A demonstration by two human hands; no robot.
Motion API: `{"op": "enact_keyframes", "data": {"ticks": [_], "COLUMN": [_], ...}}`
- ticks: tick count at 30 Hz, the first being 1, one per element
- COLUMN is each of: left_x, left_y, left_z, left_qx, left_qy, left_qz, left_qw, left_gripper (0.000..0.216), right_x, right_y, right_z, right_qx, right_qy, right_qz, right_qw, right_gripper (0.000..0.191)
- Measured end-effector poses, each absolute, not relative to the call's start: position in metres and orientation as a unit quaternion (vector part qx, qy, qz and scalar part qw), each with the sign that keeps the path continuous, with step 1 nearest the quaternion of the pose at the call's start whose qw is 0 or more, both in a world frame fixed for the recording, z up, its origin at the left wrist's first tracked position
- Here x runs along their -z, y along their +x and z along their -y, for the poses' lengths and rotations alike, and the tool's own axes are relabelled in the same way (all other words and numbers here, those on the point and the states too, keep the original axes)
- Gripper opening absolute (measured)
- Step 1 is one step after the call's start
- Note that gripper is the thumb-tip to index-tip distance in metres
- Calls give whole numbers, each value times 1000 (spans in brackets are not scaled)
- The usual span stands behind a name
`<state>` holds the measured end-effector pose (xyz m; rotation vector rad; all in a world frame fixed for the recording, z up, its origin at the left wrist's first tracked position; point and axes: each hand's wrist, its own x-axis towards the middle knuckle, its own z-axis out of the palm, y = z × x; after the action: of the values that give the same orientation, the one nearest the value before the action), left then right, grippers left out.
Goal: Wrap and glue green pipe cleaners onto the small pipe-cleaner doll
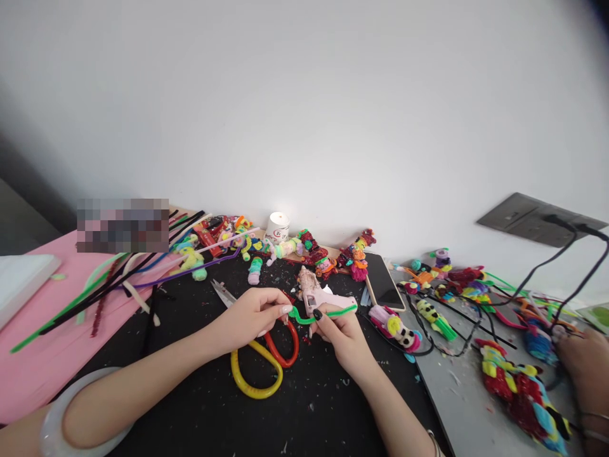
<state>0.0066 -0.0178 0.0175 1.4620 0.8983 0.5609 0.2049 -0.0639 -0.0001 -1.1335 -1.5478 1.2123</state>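
My left hand [257, 312] and my right hand [341, 336] both pinch a green pipe cleaner [328, 312] over the black table mat [204, 406]. The pipe cleaner runs from my left fingertips, curves, and stretches right past my right fingers. A pink glue gun [318, 297] lies just behind the pipe cleaner. Scissors [266, 365] with one yellow and one red handle loop lie under my left hand, blades pointing back left. A pale bangle [57, 412] circles my left wrist.
Loose pipe cleaners [118, 279] spread over a pink sheet [42, 355] at left. Small pipe-cleaner figures [309, 251] line the back wall, near a white cup [278, 225] and a phone [383, 282]. Another person's hand [583, 365] works among colourful figures [521, 390] at right, below a wall socket [537, 219] with cables.
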Motion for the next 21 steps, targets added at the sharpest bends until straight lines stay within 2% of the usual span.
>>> {"op": "enact_keyframes", "data": {"ticks": [11, 21], "left_x": [-13, -17], "left_y": [7, 10], "left_z": [22, 27], "left_qx": [-296, -337], "left_qy": [607, 594], "left_qz": [-409, -436], "left_qw": [614, 587], "left_gripper": [20, 22], "right_x": [-8, -8], "right_y": [196, 188], "right_z": [67, 69], "right_qx": [-382, -336], "right_qy": [-479, -460], "right_qz": [679, 710], "right_qw": [405, 415], "right_gripper": [32, 25]}}
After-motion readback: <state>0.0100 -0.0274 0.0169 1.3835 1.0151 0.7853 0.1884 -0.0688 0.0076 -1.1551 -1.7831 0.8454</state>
